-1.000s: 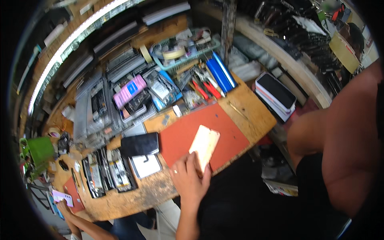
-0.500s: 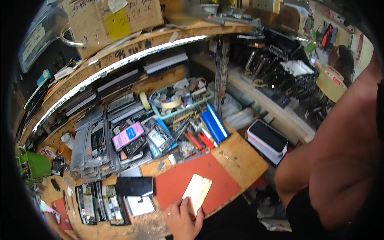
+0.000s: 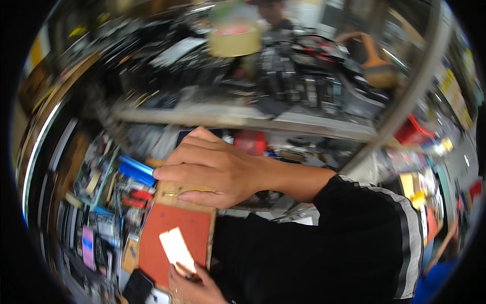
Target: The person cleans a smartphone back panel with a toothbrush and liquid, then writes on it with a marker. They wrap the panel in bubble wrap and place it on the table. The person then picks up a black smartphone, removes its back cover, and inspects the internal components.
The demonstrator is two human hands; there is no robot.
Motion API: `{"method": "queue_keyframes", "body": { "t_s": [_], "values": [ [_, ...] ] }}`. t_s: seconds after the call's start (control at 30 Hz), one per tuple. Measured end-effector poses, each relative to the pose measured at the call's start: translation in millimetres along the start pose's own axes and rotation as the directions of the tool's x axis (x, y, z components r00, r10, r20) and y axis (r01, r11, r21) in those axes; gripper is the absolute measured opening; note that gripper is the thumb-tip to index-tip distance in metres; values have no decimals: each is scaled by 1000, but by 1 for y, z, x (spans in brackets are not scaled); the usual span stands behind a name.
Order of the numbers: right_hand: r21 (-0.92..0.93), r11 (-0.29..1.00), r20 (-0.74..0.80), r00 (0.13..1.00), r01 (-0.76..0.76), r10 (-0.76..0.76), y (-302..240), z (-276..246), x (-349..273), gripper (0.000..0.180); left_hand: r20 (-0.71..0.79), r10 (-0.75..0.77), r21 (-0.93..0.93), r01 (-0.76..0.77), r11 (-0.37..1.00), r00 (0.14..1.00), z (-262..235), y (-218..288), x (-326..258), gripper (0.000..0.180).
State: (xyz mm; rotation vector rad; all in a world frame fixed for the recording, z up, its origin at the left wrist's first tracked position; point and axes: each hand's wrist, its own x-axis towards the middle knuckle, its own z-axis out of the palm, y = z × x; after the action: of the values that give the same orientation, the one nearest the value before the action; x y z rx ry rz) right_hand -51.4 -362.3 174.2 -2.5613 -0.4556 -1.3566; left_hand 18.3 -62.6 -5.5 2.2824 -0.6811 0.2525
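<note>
My left hand (image 3: 196,289) is closed on the lower end of a pale, phone-shaped panel (image 3: 175,247), tilted over the red mat (image 3: 177,218) on the wooden bench. Glare washes out the panel's face. My right hand (image 3: 215,169) hangs in the air above the bench's end, its thumb apart from its bent fingers and nothing visible in it. Its fingertips are nearest a shiny blue object (image 3: 132,171). Red-handled tools (image 3: 137,198) lie beside that. A dark phone (image 3: 136,288) rests next to the mat's lower corner.
Beyond my right hand runs a shelf edge (image 3: 243,121), with a wide tape roll (image 3: 234,43) and many dark parts above it. A slanting metal post (image 3: 405,96) stands at the right. A phone with a pink screen (image 3: 88,248) lies among stacked parts.
The view has swung right, so the bench now sits at lower left. My right arm, raised at the right edge before, now reaches across with its hand in view. My left hand keeps the panel.
</note>
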Motion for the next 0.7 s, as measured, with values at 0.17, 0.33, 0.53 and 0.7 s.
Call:
{"method": "queue_keyframes", "body": {
  "t_s": [0.17, 0.33, 0.53, 0.7],
  "values": [
    [-393, 899, 54, 971, -192, 231, -14, -99, -36, 37, 31, 111, 177, -115, 977, 993, -6, -9, 1, 76],
    [-922, 118, -304, 879, -368, 369, -51, -199, -43, 27, -55, 202, 191, -188, 963, 978, 2, -20, 4, 79],
    [-879, -156, -433, 617, -451, 657, -76, -245, -57, 22, 30, 101, 235, -105, 966, 994, -8, -12, 2, 75],
    [-801, 211, -573, 819, -560, -3, -69, -231, -32, 8, 32, 67, 162, -71, 984, 997, -5, -5, 1, 61]
  ]
}}
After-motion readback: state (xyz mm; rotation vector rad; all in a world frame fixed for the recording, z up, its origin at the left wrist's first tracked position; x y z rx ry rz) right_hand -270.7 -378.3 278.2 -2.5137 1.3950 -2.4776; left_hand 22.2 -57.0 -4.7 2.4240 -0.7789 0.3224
